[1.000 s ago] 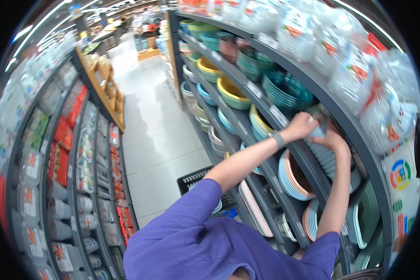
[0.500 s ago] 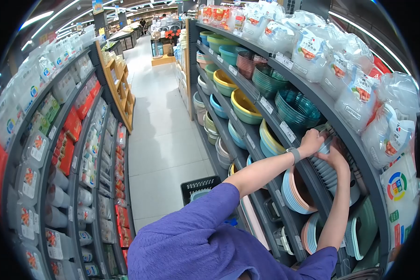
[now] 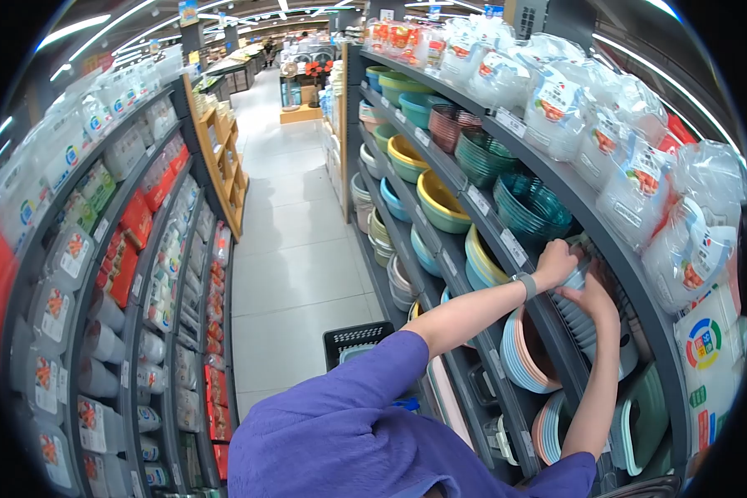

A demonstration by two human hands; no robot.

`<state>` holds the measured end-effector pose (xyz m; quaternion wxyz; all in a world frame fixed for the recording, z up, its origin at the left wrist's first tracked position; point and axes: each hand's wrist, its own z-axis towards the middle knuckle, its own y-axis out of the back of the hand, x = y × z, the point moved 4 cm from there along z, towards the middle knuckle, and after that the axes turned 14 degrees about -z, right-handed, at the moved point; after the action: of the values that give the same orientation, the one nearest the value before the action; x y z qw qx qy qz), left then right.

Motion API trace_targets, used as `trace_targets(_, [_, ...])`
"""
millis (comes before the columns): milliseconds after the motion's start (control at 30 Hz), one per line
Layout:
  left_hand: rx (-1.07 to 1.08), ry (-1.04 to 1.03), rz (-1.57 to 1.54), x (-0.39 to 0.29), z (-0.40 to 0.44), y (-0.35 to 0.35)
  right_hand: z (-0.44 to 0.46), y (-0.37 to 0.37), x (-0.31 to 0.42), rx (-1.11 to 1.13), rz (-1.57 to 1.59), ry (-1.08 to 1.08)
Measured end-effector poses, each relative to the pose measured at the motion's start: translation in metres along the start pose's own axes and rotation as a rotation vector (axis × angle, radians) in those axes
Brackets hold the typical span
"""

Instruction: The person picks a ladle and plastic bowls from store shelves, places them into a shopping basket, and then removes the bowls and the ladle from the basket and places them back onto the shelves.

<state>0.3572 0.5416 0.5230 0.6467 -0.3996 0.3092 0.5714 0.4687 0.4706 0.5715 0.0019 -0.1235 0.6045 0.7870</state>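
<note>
Both my hands reach into the right-hand shelf, at a nested stack of grey plastic basins (image 3: 588, 330) with ribbed edges. My left hand (image 3: 556, 264), with a grey band on its wrist, has its fingers curled down on the rim of the top grey basin. Just beside it, my right hand (image 3: 594, 295) grips the same stack, thumb pointing left; its other fingers are partly hidden inside the shelf. Dark teal clear bowls (image 3: 531, 206) sit just beyond my left hand. Below my forearms lie stacked pink and blue basins (image 3: 526, 353).
Bagged white plastic goods (image 3: 631, 178) line the top shelf above my hands. Price tags (image 3: 513, 246) run along the shelf edges. A black basket (image 3: 340, 339) is on the aisle floor (image 3: 286, 274). Another stocked shelf (image 3: 141, 274) stands on the left.
The view has shifted slightly, so the shelves appear a little lower and to the right. Both hands stay at the grey basins, with only a small movement of the fingers.
</note>
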Motion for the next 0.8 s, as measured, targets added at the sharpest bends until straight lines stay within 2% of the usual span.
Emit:
trace_targets(33, [-0.032, -0.088, -0.02, 0.012, 0.002, -0.003, 0.004, -0.008, -0.01, -0.02, 0.073, 0.025])
trace_targets(100, [-0.03, -0.082, -0.024, 0.012, 0.001, -0.003, 0.007, -0.012, -0.01, -0.044, 0.149, 0.055])
trace_targets(300, [0.014, -0.127, -0.091, 0.006, -0.008, 0.003, -0.003, -0.006, 0.002, -0.09, 0.079, 0.013])
trace_targets(500, [0.029, -0.171, -0.227, -0.001, -0.02, 0.006, -0.009, -0.012, -0.002, -0.267, -0.031, -0.05])
trace_targets(600, [0.012, -0.183, -0.265, -0.008, -0.025, 0.009, -0.008, 0.002, 0.002, -0.194, 0.023, -0.078])
trace_targets(667, [0.003, -0.199, -0.268, -0.007, -0.025, 0.01, 0.002, 0.0, -0.002, 0.029, 0.0, -0.112])
trace_targets(733, [0.08, -0.073, -0.304, 0.005, -0.02, 0.006, 0.011, -0.015, -0.014, 0.04, -0.015, -0.118])
trace_targets(800, [0.161, -0.053, -0.269, 0.009, -0.013, 0.01, 0.016, -0.025, -0.021, 0.049, -0.031, -0.127])
